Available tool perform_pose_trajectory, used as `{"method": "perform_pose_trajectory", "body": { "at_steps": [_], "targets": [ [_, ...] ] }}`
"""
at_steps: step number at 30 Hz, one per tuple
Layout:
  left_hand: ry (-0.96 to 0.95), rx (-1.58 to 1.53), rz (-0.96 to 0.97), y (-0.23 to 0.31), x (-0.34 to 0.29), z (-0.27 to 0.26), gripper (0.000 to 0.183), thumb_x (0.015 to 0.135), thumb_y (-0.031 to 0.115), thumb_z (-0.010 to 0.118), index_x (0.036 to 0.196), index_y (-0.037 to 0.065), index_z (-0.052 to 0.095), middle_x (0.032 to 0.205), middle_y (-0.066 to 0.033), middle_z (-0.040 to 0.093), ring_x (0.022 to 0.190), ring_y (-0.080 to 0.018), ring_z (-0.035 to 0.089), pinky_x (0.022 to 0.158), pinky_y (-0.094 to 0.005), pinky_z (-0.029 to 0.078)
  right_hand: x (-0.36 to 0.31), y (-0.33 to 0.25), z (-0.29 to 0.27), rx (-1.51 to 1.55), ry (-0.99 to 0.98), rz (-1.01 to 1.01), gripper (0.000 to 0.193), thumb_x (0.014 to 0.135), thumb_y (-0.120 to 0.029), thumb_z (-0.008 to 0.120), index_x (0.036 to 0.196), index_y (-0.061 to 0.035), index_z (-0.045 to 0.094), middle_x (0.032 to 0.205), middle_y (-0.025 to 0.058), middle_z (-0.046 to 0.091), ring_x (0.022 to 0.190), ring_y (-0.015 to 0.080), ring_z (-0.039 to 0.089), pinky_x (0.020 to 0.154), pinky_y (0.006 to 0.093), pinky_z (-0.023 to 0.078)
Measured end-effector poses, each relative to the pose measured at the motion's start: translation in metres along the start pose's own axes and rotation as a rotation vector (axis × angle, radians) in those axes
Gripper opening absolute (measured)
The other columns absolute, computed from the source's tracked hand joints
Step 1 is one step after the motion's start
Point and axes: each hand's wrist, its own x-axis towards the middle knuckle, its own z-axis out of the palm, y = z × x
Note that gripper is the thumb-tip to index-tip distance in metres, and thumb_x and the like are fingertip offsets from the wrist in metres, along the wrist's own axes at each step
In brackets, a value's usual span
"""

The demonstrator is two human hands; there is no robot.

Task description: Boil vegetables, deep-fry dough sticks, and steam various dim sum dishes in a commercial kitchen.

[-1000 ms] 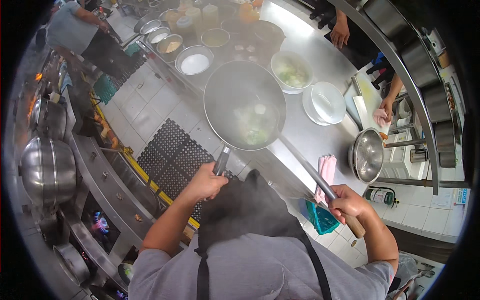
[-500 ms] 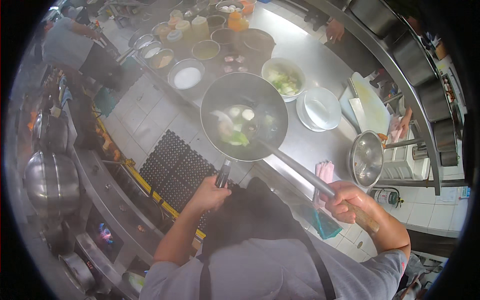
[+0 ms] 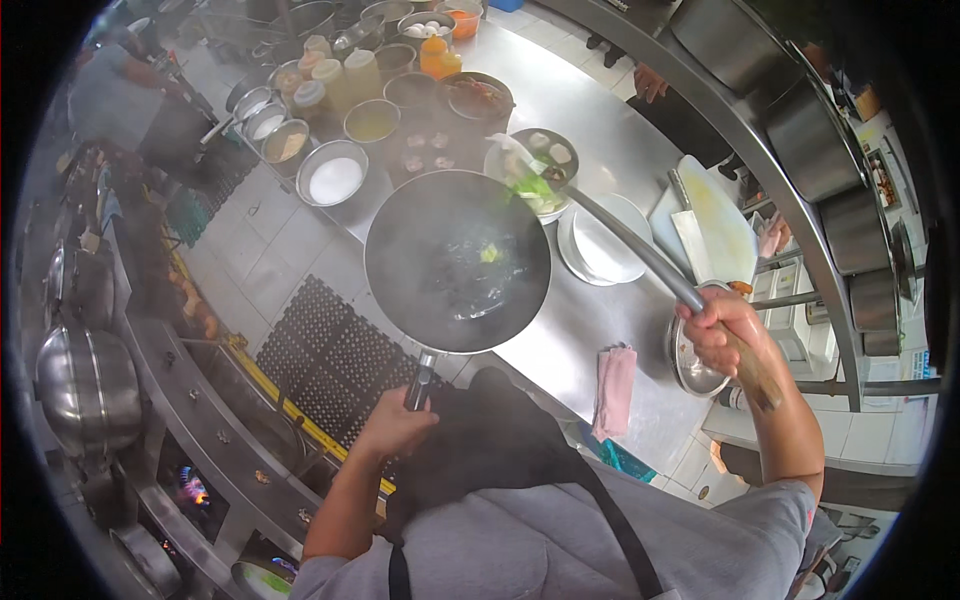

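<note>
My left hand [image 3: 393,422] is closed round the black handle of a dark wok [image 3: 405,270], which I hold tilted above the floor beside the counter. Inside the wok lie a wet sheen and one small yellow-green piece. My right hand [image 3: 724,325] grips the long handle of a ladle [image 3: 640,255]. Its dark cup is over the white bowl [image 3: 550,214] just beyond the wok, holding pale round pieces. Leafy greens and a pale strip lie at the cup's left, partly over the bowl. Stacked white dishes [image 3: 610,245] stand right of that bowl.
Steel counter [image 3: 560,340] bears a pink cloth [image 3: 614,390], a metal bowl [image 3: 690,365], a cutting board [image 3: 735,235] with a cleaver [image 3: 692,240], squeeze bottles [image 3: 360,78] and a bowl of white seasoning [image 3: 336,180]. Left is a lit burner [image 3: 192,487]; a person [image 3: 125,95] stands far left.
The ladle has gone from inside the wok to above the white bowl, carrying food. The pale pieces and greens have left the wok, leaving one small bit.
</note>
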Motion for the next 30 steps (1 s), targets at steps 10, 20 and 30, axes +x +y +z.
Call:
{"method": "perform_pose_trajectory", "body": {
  "at_steps": [10,20,30],
  "targets": [
    [-0.007,-0.027,-0.035,-0.005,-0.014,-0.004,0.023,0.081,0.002,0.067,0.075,0.009,0.047,0.050,0.0006,0.045,0.035,-0.0105,0.042,0.032,-0.0276,0.032,0.064,-0.013,-0.028,-0.490,0.240,-0.117,0.008,0.075,-0.001,0.053,0.081,-0.0005,0.048,0.053,0.0063,0.047,0.033,0.0156,0.043,0.032,0.0290,0.035],
    [-0.075,-0.036,0.007,-0.012,-0.012,-0.022,0.021,0.082,0.002,0.066,0.075,0.009,0.047,0.049,-0.0009,0.044,0.035,-0.0116,0.043,0.032,-0.0284,0.033,0.037,0.053,0.001,-1.531,0.761,-0.553,0.023,0.074,-0.009,0.059,0.088,0.0068,0.052,0.075,0.0314,0.058,0.075,0.0497,0.057,0.069,0.0508,0.046],
    [-0.084,0.060,0.067,-0.006,-0.025,-0.046,0.018,0.084,0.001,0.061,0.076,0.006,0.045,0.049,-0.0019,0.045,0.034,-0.0110,0.041,0.033,-0.0288,0.032,0.000,0.124,0.026,-1.544,0.575,-0.617,0.030,0.074,-0.008,0.059,0.100,0.0043,0.053,0.064,0.0237,0.058,0.059,0.0426,0.061,0.057,0.0455,0.048]
  ]
}}
